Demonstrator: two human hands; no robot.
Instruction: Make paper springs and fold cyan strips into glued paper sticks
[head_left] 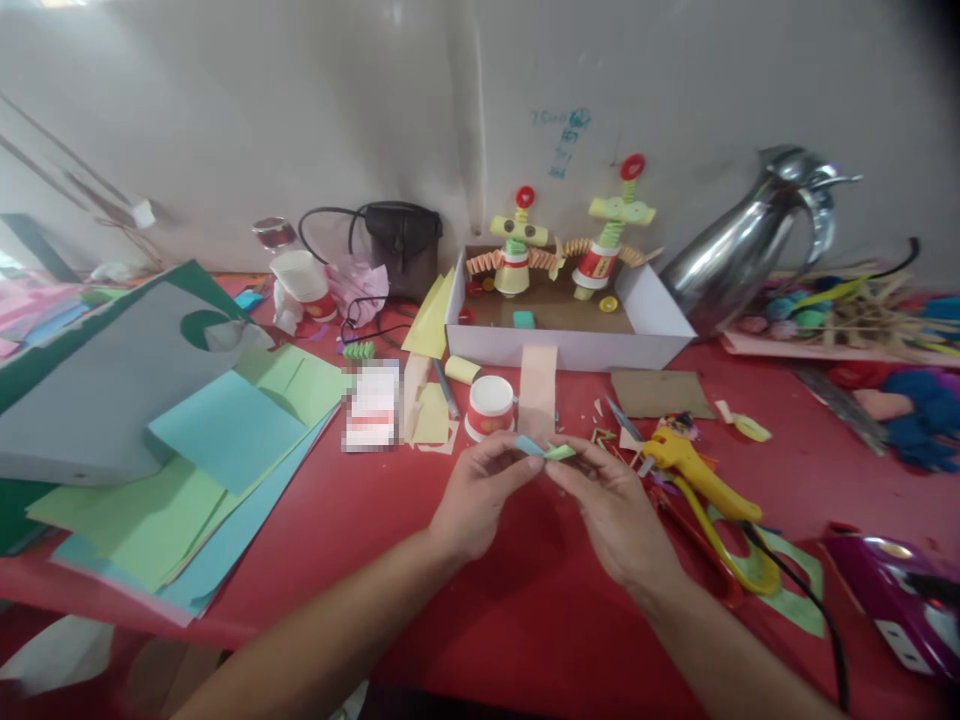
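Above the red table, my left hand pinches the blue end of a small paper piece, and my right hand pinches its green end. The blue and green paper strips meet between my fingertips, partly hidden by them. Just beyond my hands stands a red and white paper cup, upside down. A peach paper strip lies behind my fingers, its far end against a white box. To the right of my right hand lie a yellow glue gun and scissors with yellow handles.
An open white box holds two paper-cup figures. Coloured paper sheets pile up at left. A black bag and a steel jug stand by the wall. A purple power strip with a black cable lies at right.
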